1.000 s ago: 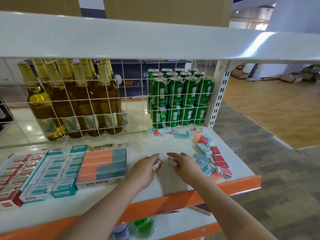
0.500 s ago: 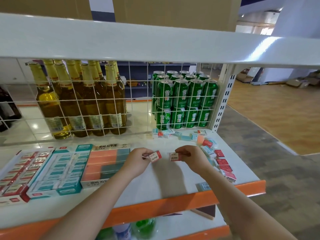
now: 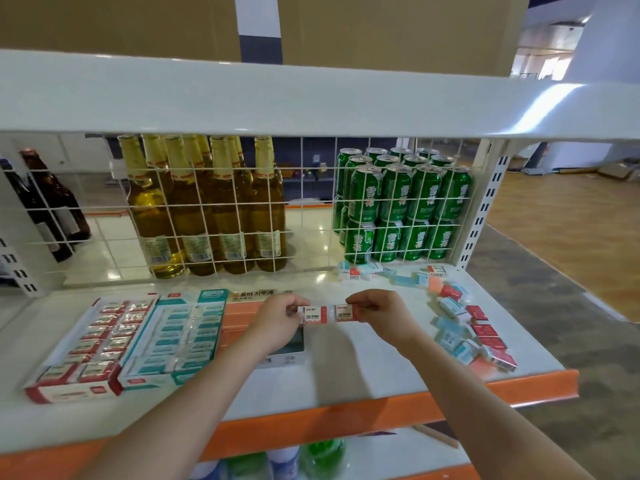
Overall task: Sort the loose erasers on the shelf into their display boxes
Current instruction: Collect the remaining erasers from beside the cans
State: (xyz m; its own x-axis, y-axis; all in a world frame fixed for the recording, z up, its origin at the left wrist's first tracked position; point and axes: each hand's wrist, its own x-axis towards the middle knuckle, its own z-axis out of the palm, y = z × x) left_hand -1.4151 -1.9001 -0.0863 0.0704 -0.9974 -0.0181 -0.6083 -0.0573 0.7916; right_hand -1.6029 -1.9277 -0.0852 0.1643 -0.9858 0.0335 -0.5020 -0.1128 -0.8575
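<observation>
My left hand [image 3: 277,323] pinches a red-and-white eraser [image 3: 314,314] above the shelf. My right hand [image 3: 384,317] pinches a second red-and-white eraser [image 3: 343,313], end to end with the first. On the left of the shelf stand three display boxes: a red one [image 3: 83,348], a teal one [image 3: 180,337] and an orange-and-blue one [image 3: 239,315] partly hidden behind my left hand. Several loose red, blue and orange erasers [image 3: 464,327] lie scattered along the right side, with more loose erasers [image 3: 367,271] by the wire grid.
A white wire grid [image 3: 242,209] closes the back of the shelf [image 3: 346,368]. Behind it stand yellow bottles [image 3: 207,216] and green cans [image 3: 401,209]. An upper shelf [image 3: 277,98] hangs overhead. An orange strip [image 3: 381,414] marks the front edge.
Both hands lifted off the shelf, each with a red-and-white eraser, and brought the two erasers together, end to end, in front of me.
</observation>
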